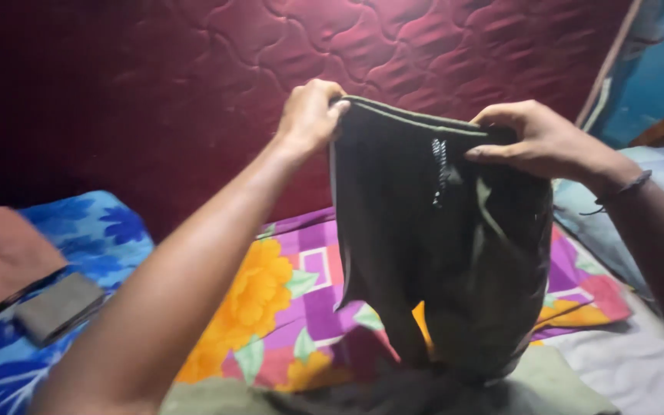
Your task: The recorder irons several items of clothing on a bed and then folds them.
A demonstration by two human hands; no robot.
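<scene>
L hand [310, 117] & R hand [541, 142] each clenched on waistband of dark green shorts [439, 253], holding them upright so legs hang straight, hems touching bed [286, 307] near its front edge.

Layout as I see it from the head view. My left hand [309, 119] and right hand [539, 142] hold the garment [439, 253] by its top edge, one at each end; it hangs between them, its lower end resting on the bedsheet [270, 307]. Behind stands an upright mattress [194, 69]. Left of the sheet lies a pillow [109, 230], bearing what may be folded cloths [9, 253].
</scene>
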